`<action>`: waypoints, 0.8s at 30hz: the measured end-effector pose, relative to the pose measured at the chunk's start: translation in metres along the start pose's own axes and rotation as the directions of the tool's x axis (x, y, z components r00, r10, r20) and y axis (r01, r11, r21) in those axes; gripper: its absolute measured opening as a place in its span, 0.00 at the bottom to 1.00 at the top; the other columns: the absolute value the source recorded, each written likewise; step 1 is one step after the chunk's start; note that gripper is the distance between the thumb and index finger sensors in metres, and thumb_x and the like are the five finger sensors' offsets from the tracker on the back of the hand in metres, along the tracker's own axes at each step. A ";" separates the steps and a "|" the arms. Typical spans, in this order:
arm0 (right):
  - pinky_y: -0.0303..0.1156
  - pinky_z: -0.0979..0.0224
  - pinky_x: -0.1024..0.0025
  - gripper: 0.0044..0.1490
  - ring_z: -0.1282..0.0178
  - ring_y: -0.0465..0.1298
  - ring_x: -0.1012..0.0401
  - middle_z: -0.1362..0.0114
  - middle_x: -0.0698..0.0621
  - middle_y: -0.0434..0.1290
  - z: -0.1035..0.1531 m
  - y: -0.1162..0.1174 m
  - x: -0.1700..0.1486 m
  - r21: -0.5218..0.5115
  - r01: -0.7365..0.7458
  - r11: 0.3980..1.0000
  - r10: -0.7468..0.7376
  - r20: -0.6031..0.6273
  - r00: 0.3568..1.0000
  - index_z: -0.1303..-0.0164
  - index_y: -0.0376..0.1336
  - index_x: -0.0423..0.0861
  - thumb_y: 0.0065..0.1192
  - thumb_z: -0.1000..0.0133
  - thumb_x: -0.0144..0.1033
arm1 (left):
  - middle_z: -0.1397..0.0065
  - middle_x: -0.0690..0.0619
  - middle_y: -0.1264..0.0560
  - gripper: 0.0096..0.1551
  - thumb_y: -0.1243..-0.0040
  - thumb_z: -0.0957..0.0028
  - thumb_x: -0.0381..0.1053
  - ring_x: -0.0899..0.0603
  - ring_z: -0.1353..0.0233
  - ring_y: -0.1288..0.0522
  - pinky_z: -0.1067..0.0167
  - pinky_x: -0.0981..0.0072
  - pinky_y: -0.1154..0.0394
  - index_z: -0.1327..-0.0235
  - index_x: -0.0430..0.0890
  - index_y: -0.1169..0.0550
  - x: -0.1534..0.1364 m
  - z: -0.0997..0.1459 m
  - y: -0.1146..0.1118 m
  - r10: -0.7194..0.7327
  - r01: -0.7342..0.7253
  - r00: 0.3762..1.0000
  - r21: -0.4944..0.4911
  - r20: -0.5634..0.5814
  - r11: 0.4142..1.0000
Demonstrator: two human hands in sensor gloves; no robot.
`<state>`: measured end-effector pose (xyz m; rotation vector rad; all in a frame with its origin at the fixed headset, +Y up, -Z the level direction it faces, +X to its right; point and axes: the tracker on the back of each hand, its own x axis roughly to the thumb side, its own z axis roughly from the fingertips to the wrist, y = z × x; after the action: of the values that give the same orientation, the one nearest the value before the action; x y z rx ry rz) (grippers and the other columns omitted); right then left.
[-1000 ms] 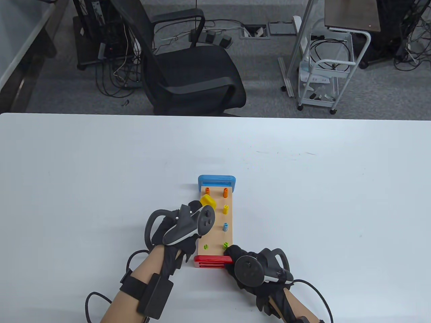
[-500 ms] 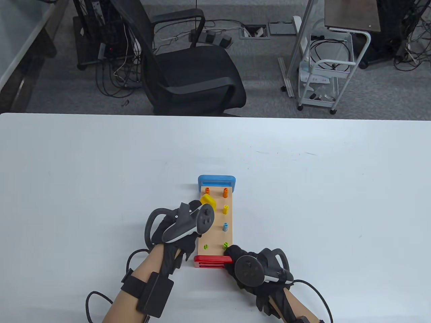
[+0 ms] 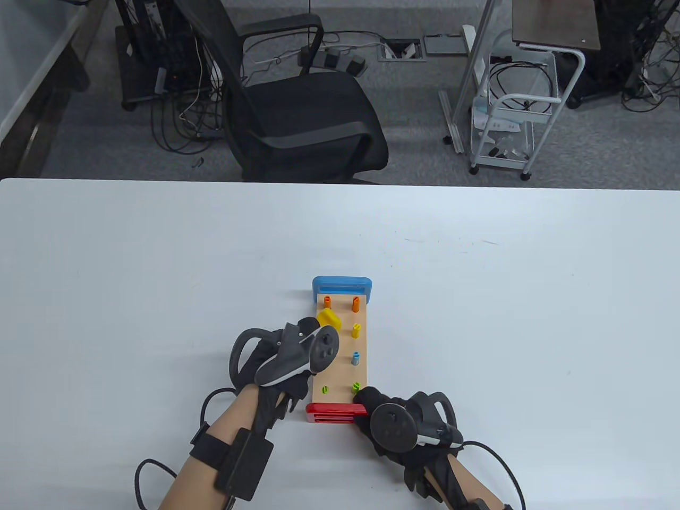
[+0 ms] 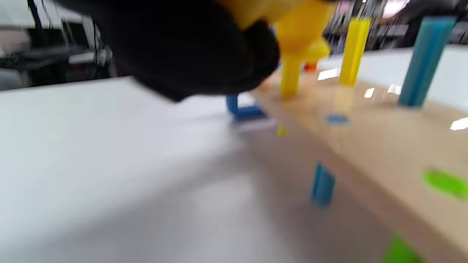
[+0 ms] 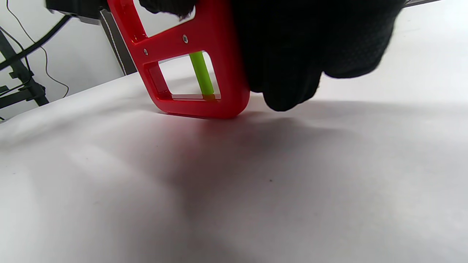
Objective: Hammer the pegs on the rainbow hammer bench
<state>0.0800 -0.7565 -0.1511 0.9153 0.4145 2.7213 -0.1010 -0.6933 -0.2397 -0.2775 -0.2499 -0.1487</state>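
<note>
The wooden hammer bench (image 3: 340, 366) lies on the white table, its blue end (image 3: 342, 285) far and its red end (image 3: 336, 413) near. Orange, yellow, blue and green pegs (image 3: 356, 330) stand in it. My left hand (image 3: 287, 353) grips the yellow hammer (image 3: 328, 317), whose head sits over the left row's yellow peg (image 4: 290, 78). My right hand (image 3: 396, 422) grips the bench's red end (image 5: 199, 54) at its near right corner. The left-row blue (image 4: 337, 119) and green pegs (image 4: 444, 180) are flush with the top.
A black office chair (image 3: 297, 111) stands beyond the table's far edge, and a white wire cart (image 3: 510, 122) stands at the back right. Cables trail from both forearms (image 3: 154, 478) at the near edge.
The left hand and its tracker have shifted very slightly; the hammer head stays over the left yellow peg. The right hand and the bench have not moved.
</note>
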 end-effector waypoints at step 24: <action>0.70 0.32 0.39 0.33 0.35 0.76 0.41 0.25 0.32 0.69 -0.001 0.002 -0.001 0.002 0.001 1.000 -0.001 0.002 1.000 0.26 0.43 0.34 0.38 0.33 0.41 | 0.54 0.49 0.13 0.39 0.60 0.40 0.65 0.45 0.70 0.13 0.73 0.65 0.17 0.33 0.37 0.28 -0.002 -0.003 -0.008 0.005 -0.004 1.000 0.045 -0.028 0.999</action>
<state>0.0799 -0.7584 -0.1514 0.9185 0.4173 2.7190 -0.1033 -0.7021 -0.2410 -0.2307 -0.2241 -0.1426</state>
